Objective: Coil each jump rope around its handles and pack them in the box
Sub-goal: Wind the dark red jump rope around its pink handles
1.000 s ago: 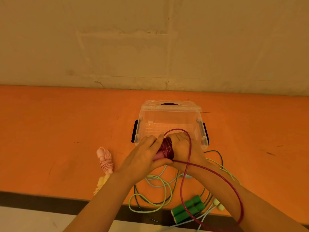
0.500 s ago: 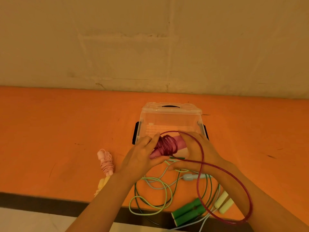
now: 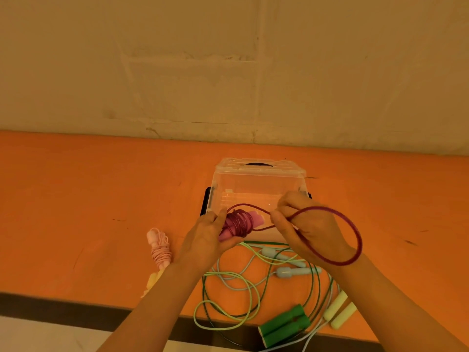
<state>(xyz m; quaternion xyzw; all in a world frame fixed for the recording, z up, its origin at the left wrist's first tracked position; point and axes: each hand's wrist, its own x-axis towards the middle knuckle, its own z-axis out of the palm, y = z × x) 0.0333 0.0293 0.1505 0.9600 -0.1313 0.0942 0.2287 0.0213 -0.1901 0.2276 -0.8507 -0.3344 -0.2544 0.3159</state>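
In the centre of the frame, the left hand (image 3: 206, 237) grips the pink handles (image 3: 255, 216) of the maroon jump rope (image 3: 355, 233), fingers and thumb curled round their lower-left end. The handles lie together, with the long axis running from lower left to upper right, the free ends pointing toward the clear box (image 3: 258, 189) just behind. Several turns of rope are wound around their middle. The right hand (image 3: 308, 224) pinches the loose part of the same rope, which makes a wide loop toward the right of the frame and around the wrist.

On the orange table (image 3: 76, 199), at lower left of centre, lies a light pink rope (image 3: 159, 246), already coiled. Below the hands are loose green and pale blue ropes, green handles (image 3: 284, 326), pale yellow handles (image 3: 340, 311) and blue handles (image 3: 291, 271).
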